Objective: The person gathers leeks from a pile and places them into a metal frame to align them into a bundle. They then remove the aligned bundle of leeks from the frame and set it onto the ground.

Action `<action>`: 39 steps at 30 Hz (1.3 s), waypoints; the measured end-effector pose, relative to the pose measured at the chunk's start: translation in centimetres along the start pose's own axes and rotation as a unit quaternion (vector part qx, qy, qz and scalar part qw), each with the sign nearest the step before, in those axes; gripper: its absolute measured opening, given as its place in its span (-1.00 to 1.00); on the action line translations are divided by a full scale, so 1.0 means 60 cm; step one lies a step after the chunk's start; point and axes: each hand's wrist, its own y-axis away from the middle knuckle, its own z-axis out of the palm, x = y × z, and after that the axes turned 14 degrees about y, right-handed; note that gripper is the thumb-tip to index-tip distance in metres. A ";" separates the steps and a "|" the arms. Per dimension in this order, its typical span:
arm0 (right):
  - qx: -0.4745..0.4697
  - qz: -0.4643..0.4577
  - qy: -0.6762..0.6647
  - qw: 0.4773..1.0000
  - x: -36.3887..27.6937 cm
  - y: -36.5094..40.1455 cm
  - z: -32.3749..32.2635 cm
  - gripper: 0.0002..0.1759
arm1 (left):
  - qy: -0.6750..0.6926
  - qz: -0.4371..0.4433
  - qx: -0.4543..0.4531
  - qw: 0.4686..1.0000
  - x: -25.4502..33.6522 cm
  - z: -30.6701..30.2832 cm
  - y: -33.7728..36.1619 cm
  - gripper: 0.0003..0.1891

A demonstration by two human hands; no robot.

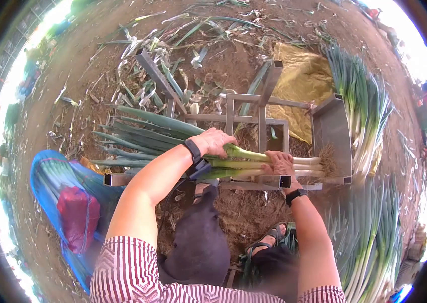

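A bundle of leeks (244,160) lies across a metal frame (261,118), green leaves fanning to the left, white ends and roots against a metal end plate (332,134) on the right. My left hand (216,141) rests on top of the bundle near its middle, fingers curled over the stalks. My right hand (280,164) grips the pale stalks further right, just above the frame's front bar. Both wrists wear black bands.
Piles of leeks lie on the dirt at the right (367,108) and lower right (375,242). A yellow sack (304,81) sits behind the frame. A blue net bag (67,202) lies at the left. Trimmed leaves litter the ground (173,40). My sandalled feet (269,237) are below the frame.
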 end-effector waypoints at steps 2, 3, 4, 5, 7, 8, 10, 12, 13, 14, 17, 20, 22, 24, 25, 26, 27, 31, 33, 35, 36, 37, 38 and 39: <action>-0.001 -0.003 -0.004 1.000 0.001 0.002 0.000 -0.44 | 0.051 -0.046 -0.025 0.997 -0.001 -0.005 0.005 -0.37; -0.002 -0.005 -0.006 1.000 0.003 0.001 0.000 -0.44 | 0.075 -0.068 -0.037 0.994 -0.001 -0.009 0.007 -0.35; 0.000 -0.010 -0.005 1.000 0.003 0.001 -0.002 -0.45 | 0.079 -0.059 -0.031 0.995 -0.012 -0.002 0.003 -0.34; 0.000 -0.015 -0.006 1.000 0.002 0.000 -0.004 -0.45 | 0.083 -0.050 -0.025 0.995 -0.027 0.010 -0.004 -0.33; 0.006 -0.025 -0.001 1.000 0.003 0.000 -0.002 -0.46 | 0.087 -0.038 -0.015 0.995 -0.037 0.021 -0.006 -0.33; 0.011 -0.029 0.004 1.000 0.005 -0.001 0.001 -0.47 | 0.086 -0.035 -0.010 0.996 -0.032 0.023 0.001 -0.34; 0.013 -0.033 0.006 0.999 0.006 0.000 0.002 -0.47 | 0.067 -0.029 -0.013 0.997 -0.028 0.024 0.003 -0.33; 0.009 -0.035 -0.002 0.999 0.002 0.001 -0.006 -0.48 | 0.048 -0.031 -0.006 0.998 -0.028 0.030 0.003 -0.36; 0.009 -0.037 -0.003 0.999 0.000 -0.001 -0.007 -0.48 | 0.038 -0.032 -0.002 0.999 -0.028 0.033 0.003 -0.37; 0.010 -0.037 -0.002 0.999 -0.002 -0.002 -0.009 -0.48 | 0.026 -0.033 0.009 0.999 -0.029 0.036 0.005 -0.38; -0.012 -0.033 -0.001 0.999 0.002 -0.002 0.000 -0.50 | -0.007 -0.003 0.039 0.999 -0.023 0.045 0.009 -0.42; -0.033 -0.021 -0.005 0.999 0.000 0.001 -0.001 -0.52 | -0.013 -0.021 0.066 0.997 -0.013 0.049 0.012 -0.42; -0.024 -0.016 -0.002 1.000 -0.009 0.004 -0.019 -0.50 | -0.026 -0.012 0.067 0.997 0.000 0.042 0.019 -0.45; -0.010 -0.020 0.007 1.000 -0.010 0.004 -0.015 -0.49 | -0.047 -0.009 0.077 0.996 0.001 0.043 0.021 -0.47; -0.005 -0.021 0.011 1.000 -0.011 0.005 -0.012 -0.49 | -0.061 -0.005 0.085 0.994 0.002 0.045 0.023 -0.48; 0.000 -0.022 0.016 1.000 -0.010 0.005 -0.011 -0.49 | -0.076 -0.002 0.094 0.993 0.003 0.047 0.023 -0.50; 0.005 -0.022 0.013 1.000 -0.008 0.005 -0.009 -0.49 | -0.082 0.000 0.104 0.991 0.005 0.050 0.024 -0.50; -0.007 -0.022 0.015 1.000 -0.010 0.003 -0.015 -0.48 | -0.087 -0.029 0.118 0.989 0.015 0.059 0.030 -0.52; -0.013 -0.015 0.016 1.000 -0.013 0.004 -0.019 -0.49 | -0.087 -0.039 0.121 0.988 0.017 0.065 0.029 -0.53; -0.008 -0.011 0.008 1.000 -0.015 0.005 -0.022 -0.49 | -0.089 -0.035 0.137 0.986 0.013 0.074 0.027 -0.53; -0.014 -0.020 0.008 1.000 -0.014 0.004 -0.025 -0.49 | -0.111 -0.017 0.171 0.979 0.014 0.079 0.030 -0.52; -0.016 -0.022 0.019 0.999 -0.012 0.002 -0.018 -0.51 | -0.105 -0.031 0.166 0.980 0.020 0.077 0.032 -0.50; -0.021 -0.027 0.024 0.999 -0.011 0.001 -0.017 -0.52 | -0.103 -0.017 0.188 0.977 0.014 0.084 0.032 -0.51; -0.026 -0.031 0.030 0.999 -0.009 0.000 -0.017 -0.53 | -0.101 -0.001 0.209 0.973 0.006 0.092 0.031 -0.51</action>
